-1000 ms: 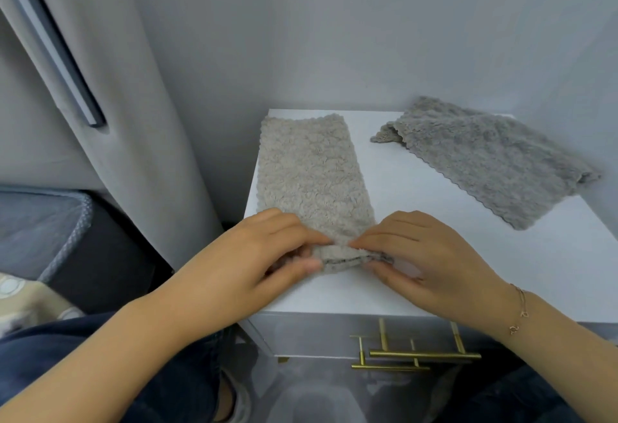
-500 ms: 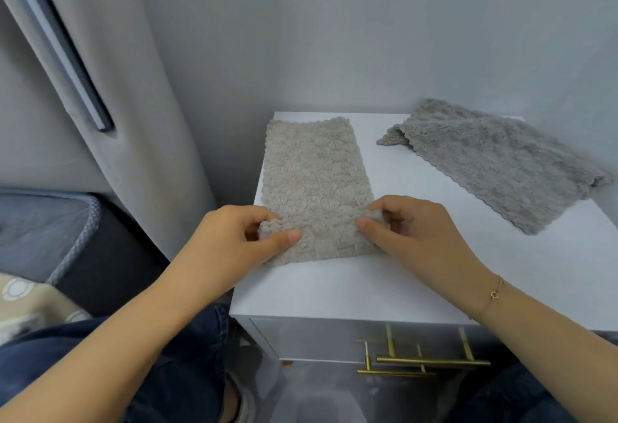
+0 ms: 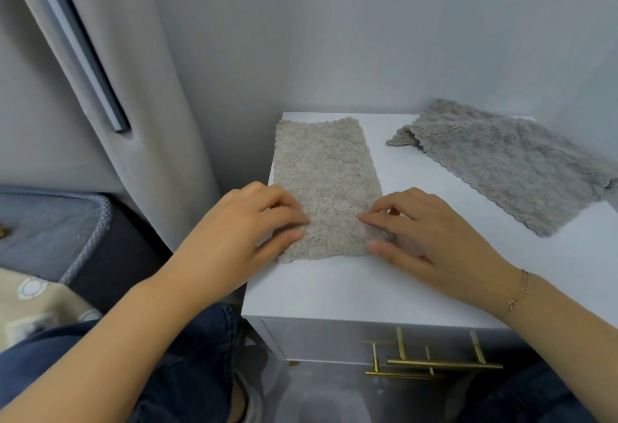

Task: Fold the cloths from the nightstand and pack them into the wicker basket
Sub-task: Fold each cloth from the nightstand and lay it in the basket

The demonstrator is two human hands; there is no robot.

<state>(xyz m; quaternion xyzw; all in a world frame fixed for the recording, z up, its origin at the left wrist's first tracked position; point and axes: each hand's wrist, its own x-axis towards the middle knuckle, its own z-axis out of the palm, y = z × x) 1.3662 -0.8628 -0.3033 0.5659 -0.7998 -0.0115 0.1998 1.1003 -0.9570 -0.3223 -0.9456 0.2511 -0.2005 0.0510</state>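
Beige cloth (image 3: 326, 185) lies as a long strip on the white nightstand (image 3: 418, 275), its long axis running from your hands at the frame's centre up toward the wall, so the far short edge is straight ahead of both hands. Your left hand (image 3: 244, 232) and right hand (image 3: 431, 232) sit equally near, each with fingers curled and pinching the near end between thumb and fingertips. Grey cloth (image 3: 508, 165) waits unfolded at the upper right; no wicker basket is in view.
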